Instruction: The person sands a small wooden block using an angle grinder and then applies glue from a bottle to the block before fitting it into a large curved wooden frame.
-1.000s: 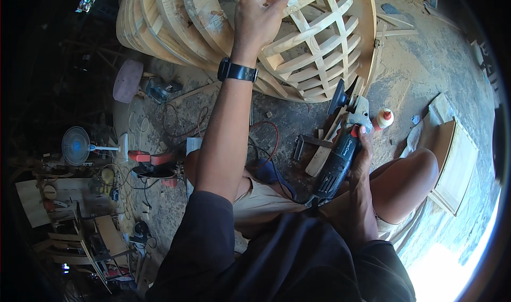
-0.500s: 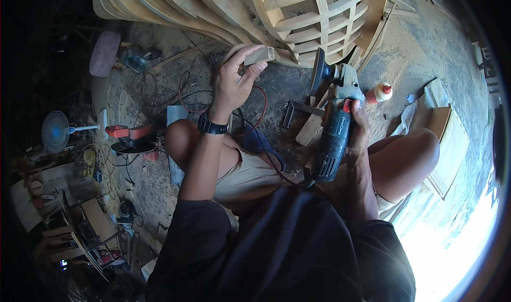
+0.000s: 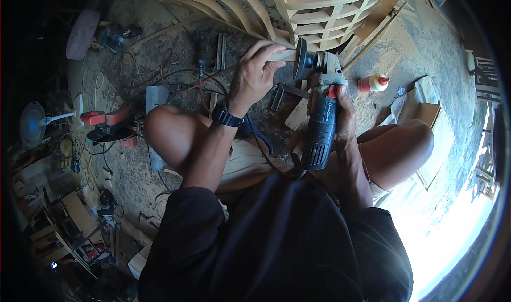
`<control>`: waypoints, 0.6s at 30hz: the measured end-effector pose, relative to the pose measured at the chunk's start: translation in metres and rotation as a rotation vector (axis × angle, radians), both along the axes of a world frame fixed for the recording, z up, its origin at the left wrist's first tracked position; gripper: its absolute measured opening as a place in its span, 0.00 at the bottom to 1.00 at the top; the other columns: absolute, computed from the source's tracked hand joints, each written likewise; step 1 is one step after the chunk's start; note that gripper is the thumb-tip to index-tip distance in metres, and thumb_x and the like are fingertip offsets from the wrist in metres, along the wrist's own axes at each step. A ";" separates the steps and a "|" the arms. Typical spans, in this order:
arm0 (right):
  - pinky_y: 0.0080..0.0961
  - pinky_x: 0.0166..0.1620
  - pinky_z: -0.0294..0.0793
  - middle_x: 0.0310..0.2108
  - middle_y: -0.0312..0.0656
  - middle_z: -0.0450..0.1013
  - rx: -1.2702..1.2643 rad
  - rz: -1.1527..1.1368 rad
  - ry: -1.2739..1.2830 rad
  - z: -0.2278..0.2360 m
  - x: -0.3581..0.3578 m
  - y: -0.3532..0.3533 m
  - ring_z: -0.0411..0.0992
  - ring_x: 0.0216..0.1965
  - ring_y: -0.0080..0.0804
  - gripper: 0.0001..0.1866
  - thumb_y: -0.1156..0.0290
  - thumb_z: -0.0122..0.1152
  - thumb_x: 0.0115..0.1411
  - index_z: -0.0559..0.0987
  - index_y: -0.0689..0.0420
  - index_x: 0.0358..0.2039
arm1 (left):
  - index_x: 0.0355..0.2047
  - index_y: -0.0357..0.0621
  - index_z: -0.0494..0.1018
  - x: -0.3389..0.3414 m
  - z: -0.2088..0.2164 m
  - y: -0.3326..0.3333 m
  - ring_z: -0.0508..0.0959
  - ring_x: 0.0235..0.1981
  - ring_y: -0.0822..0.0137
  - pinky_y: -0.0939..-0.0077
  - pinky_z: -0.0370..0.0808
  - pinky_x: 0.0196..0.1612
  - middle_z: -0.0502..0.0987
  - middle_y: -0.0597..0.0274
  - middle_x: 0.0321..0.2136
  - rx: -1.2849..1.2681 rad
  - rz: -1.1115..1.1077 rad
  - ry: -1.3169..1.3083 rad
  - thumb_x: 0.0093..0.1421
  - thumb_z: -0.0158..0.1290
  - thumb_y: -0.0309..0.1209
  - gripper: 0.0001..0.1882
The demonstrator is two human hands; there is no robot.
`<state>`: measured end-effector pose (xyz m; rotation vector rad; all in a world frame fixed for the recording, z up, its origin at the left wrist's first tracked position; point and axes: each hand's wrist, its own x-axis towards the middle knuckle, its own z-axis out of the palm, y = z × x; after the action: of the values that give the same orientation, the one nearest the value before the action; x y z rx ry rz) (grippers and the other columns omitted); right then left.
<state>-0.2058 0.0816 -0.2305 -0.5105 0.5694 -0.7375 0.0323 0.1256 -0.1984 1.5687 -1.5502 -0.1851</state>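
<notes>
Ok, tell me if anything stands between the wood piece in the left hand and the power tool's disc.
Nothing visible does. The left hand holds the wood piece with its end right up at the disc of the power tool, which the right hand grips. Whether they touch, this view doesn't settle.

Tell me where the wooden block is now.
In the head view, the wooden block is at upper middle, held in the left hand, its right end beside the black disc of the angle grinder.
</notes>
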 end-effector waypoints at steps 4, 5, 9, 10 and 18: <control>0.31 0.31 0.84 0.36 0.50 0.76 0.057 -0.016 0.005 0.007 0.003 0.004 0.79 0.28 0.38 0.24 0.51 0.55 0.71 0.66 0.57 0.56 | 0.48 0.41 0.79 0.002 0.003 0.001 0.81 0.44 0.50 0.62 0.78 0.46 0.80 0.53 0.44 0.014 -0.021 0.047 0.61 0.62 0.27 0.15; 0.32 0.31 0.85 0.36 0.50 0.76 0.069 -0.026 0.013 0.008 0.003 0.004 0.79 0.28 0.39 0.24 0.51 0.55 0.72 0.66 0.57 0.55 | 0.48 0.41 0.79 0.002 0.002 0.001 0.81 0.43 0.50 0.62 0.79 0.46 0.80 0.53 0.44 0.011 -0.025 0.027 0.60 0.62 0.25 0.15; 0.35 0.32 0.86 0.35 0.51 0.76 0.060 -0.024 0.056 0.001 -0.003 0.000 0.80 0.28 0.41 0.23 0.51 0.55 0.72 0.66 0.56 0.55 | 0.47 0.39 0.79 0.000 -0.001 0.001 0.82 0.43 0.50 0.62 0.79 0.46 0.81 0.52 0.44 -0.036 -0.059 -0.011 0.58 0.62 0.21 0.15; 0.35 0.32 0.86 0.35 0.51 0.76 0.060 -0.021 0.055 0.000 -0.003 0.000 0.80 0.28 0.41 0.23 0.51 0.55 0.72 0.66 0.56 0.55 | 0.47 0.39 0.79 -0.001 -0.001 0.001 0.82 0.43 0.50 0.62 0.79 0.46 0.81 0.52 0.44 -0.035 -0.056 -0.011 0.58 0.62 0.21 0.15; 0.36 0.31 0.86 0.35 0.52 0.76 0.115 -0.023 0.035 -0.002 -0.007 0.000 0.81 0.29 0.42 0.21 0.51 0.53 0.73 0.66 0.55 0.53 | 0.46 0.38 0.79 -0.005 -0.002 0.002 0.82 0.44 0.50 0.63 0.80 0.47 0.81 0.52 0.44 -0.026 -0.048 -0.023 0.57 0.61 0.18 0.16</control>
<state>-0.2127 0.0817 -0.2325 -0.4111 0.6472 -0.7143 0.0275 0.1275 -0.2006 1.5193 -1.6028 -0.1741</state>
